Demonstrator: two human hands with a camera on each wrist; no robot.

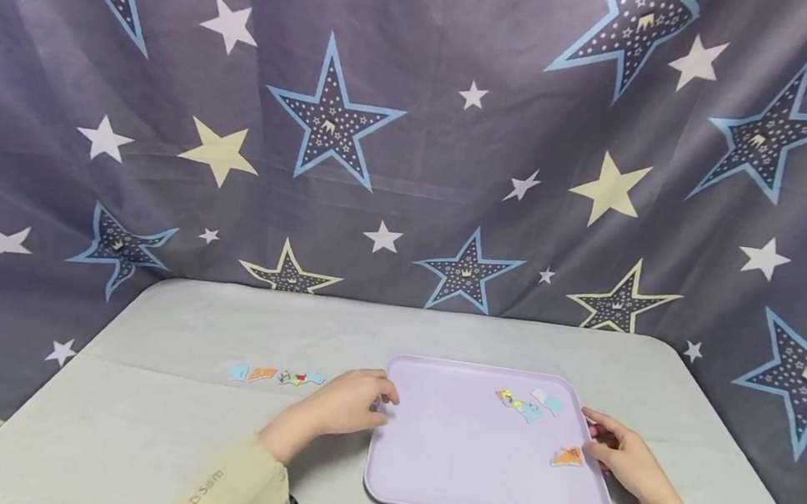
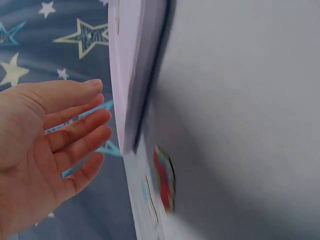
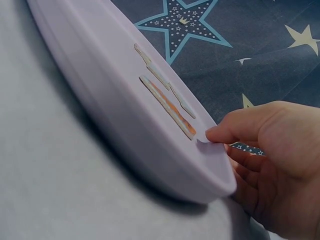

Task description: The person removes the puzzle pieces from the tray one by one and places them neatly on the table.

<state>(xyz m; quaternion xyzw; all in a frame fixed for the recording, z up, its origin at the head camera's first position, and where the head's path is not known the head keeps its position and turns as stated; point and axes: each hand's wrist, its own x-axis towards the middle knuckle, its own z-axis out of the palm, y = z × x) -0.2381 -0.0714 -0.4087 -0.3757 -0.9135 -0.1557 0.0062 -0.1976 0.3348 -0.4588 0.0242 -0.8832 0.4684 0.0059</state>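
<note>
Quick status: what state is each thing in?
Tray: face up
Orange piece: flat, apart from others
Other tray pieces: flat, toward far-right corner
Table pieces: flat, in a row
Left hand: relaxed by tray's left edge, contact unclear
Right hand: pinching tray's right rim
Starry curtain: hanging, creased

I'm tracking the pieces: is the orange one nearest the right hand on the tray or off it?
On: the orange piece lies within the rim of the lilac tray, near the right hand.

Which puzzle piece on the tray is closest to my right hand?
The orange piece, beside the tray's right rim, just short of your right hand. The blue-and-white piece and multicoloured piece lie farther back.
</note>
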